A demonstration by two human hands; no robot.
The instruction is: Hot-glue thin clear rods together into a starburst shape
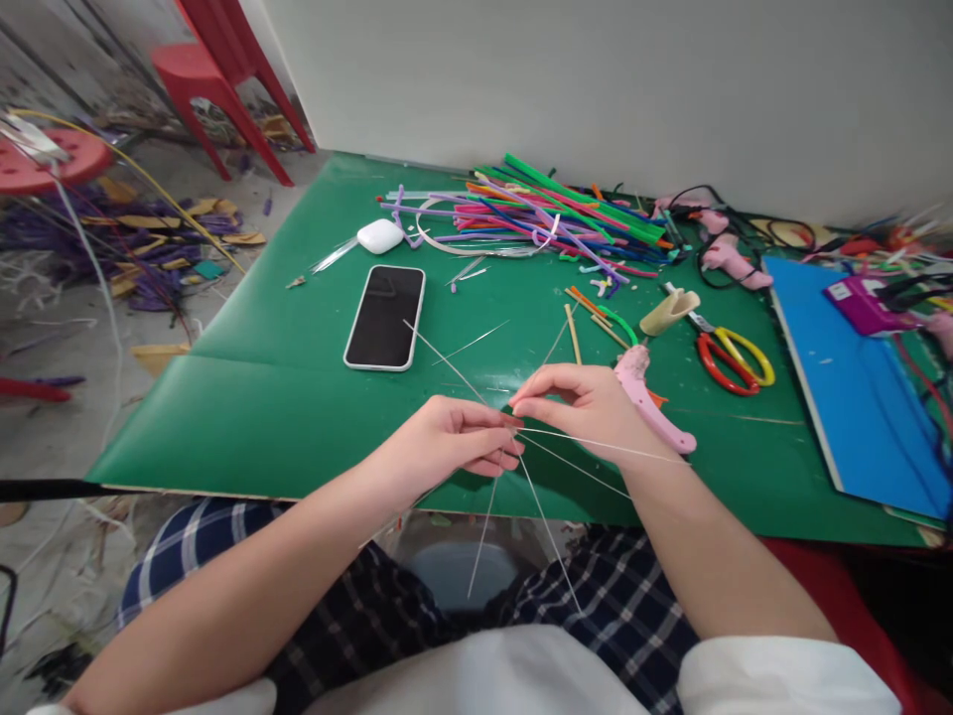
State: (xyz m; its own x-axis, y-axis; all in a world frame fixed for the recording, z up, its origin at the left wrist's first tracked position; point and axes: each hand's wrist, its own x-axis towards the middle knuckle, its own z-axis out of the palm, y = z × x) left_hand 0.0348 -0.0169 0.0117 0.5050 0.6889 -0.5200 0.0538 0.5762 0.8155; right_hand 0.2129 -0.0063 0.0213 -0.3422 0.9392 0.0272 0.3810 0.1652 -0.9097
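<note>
My left hand (466, 437) is closed around several thin pale wires (547, 526) that cross at its fingertips and fan out in different directions. Beside it, my right hand (577, 407) pinches at the same crossing, thumb and forefinger pressed together; a thin strand seems to run up from there. Both hands hover over the front edge of the green table (298, 427). One wire reaches up past a phone (385, 318). Just right of my right hand lies a pink glue gun (647, 397), partly hidden by the hand.
A heap of coloured pipe cleaners (536, 214) lies at the back, near a white case (379, 236). On the right are scissors (726, 357), a bamboo piece (670, 311) and a blue board (834, 387). A red chair (198, 65) stands beyond the table.
</note>
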